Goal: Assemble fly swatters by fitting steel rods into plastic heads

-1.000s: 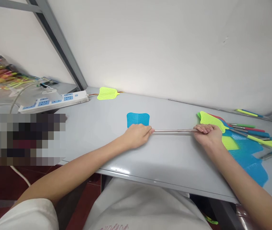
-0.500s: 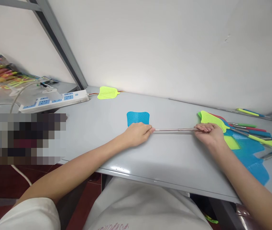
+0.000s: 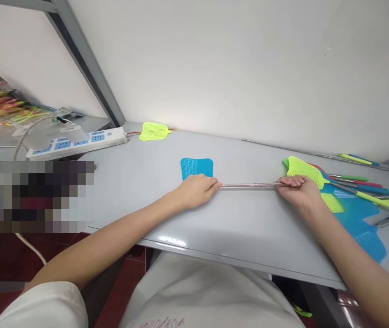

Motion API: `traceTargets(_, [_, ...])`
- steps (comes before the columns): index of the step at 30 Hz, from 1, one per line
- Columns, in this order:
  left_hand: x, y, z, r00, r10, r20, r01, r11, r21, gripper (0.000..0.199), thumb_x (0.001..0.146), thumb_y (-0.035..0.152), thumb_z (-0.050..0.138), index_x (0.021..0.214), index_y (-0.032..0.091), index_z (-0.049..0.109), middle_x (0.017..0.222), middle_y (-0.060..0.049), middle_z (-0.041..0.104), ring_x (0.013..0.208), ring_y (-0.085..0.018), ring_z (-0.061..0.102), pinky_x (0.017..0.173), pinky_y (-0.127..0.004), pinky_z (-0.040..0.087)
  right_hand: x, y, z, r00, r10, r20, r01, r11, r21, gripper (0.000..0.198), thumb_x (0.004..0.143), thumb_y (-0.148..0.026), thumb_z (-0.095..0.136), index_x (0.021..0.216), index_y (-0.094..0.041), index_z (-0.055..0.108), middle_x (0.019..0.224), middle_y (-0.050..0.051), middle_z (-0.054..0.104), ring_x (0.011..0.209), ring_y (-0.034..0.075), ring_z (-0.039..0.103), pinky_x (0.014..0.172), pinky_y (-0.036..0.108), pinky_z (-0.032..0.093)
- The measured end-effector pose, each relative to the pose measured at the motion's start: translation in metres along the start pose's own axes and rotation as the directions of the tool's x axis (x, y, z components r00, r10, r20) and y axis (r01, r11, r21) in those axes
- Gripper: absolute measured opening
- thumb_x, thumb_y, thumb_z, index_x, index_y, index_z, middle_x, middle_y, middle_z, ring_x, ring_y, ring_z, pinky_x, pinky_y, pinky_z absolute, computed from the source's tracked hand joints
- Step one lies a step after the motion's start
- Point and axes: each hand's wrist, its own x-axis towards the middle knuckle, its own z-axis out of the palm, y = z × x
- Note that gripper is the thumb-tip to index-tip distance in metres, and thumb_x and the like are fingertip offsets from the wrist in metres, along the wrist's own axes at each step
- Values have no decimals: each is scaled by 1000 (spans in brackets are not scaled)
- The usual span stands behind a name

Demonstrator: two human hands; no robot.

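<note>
A fly swatter with a blue perforated head (image 3: 197, 168) and a thin metal telescopic rod (image 3: 245, 185) lies across the middle, in both hands. My left hand (image 3: 199, 190) is closed on it just below the blue head, covering the head's lower part. My right hand (image 3: 296, 187) has its fingers wrapped round the rod's other end, palm turned up; the handle end is hidden. Under and beside my right hand lie several other swatters, with a yellow-green head (image 3: 305, 171) and blue heads (image 3: 372, 237) in a pile.
Another yellow-green swatter head (image 3: 154, 131) lies by the wall. A white power strip (image 3: 88, 142) with plugs and cables is at the left. Along the wall at the right runs a thin metal rod (image 3: 283, 148). The grey table's (image 3: 215, 228) front edge is close to my body.
</note>
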Motion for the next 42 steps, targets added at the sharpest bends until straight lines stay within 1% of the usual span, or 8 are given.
traceTargets(12, [-1,1,-2,999,-24,27,26,997,-73,50,85,43,13,66,17,50,61,-3,53,54,-13,46,47,-25,23,0,0,2,1000,9,-13,-9,999,-31,24,60,-1,27,56,-18,10,42,-7,13,32,6,18,33,19,23])
traceTargets(16, [-1,1,-3,1000,-11,24,13,997,-80,49,85,42,13,66,17,51,59,-3,52,54,-14,46,47,-26,24,0,0,2,1000,10,-26,-11,999,-45,24,61,-2,27,56,-18,9,41,-6,13,31,6,18,33,18,24])
traceTargets(23, [-2,1,-4,999,-30,38,34,994,-101,47,84,43,16,66,17,51,57,-3,51,52,-14,46,46,-26,25,1,0,1,1000,-4,31,9,988,-153,27,66,-2,27,57,-16,6,41,-6,12,31,6,18,34,18,25])
traceTargets(27, [-2,0,-4,999,-13,40,17,994,-109,48,84,45,15,66,18,50,58,-3,52,53,-15,46,48,-25,26,2,0,2,1000,23,-15,-24,996,-91,24,64,-1,27,55,-17,11,41,-7,14,31,5,19,34,18,25])
traceTargets(30, [-2,0,-4,999,-9,48,15,993,-119,47,84,45,16,67,18,50,58,-2,52,53,-15,46,48,-25,27,2,0,2,999,35,-27,-36,998,-54,23,61,0,27,55,-18,14,42,-7,14,32,6,19,33,18,25])
traceTargets(36, [-3,-1,-5,997,-31,70,41,988,-150,45,83,47,18,68,18,49,59,-2,51,53,-14,45,47,-25,26,1,0,3,999,43,-23,-44,998,-53,24,62,0,28,56,-18,14,43,-7,14,33,6,19,33,19,25])
traceTargets(42, [-4,-1,-6,996,-25,81,39,984,-172,44,83,47,19,68,18,49,59,-2,51,52,-13,45,47,-25,27,0,0,3,998,53,-16,-53,997,-54,23,61,0,27,56,-19,13,44,-6,13,33,6,19,33,19,25])
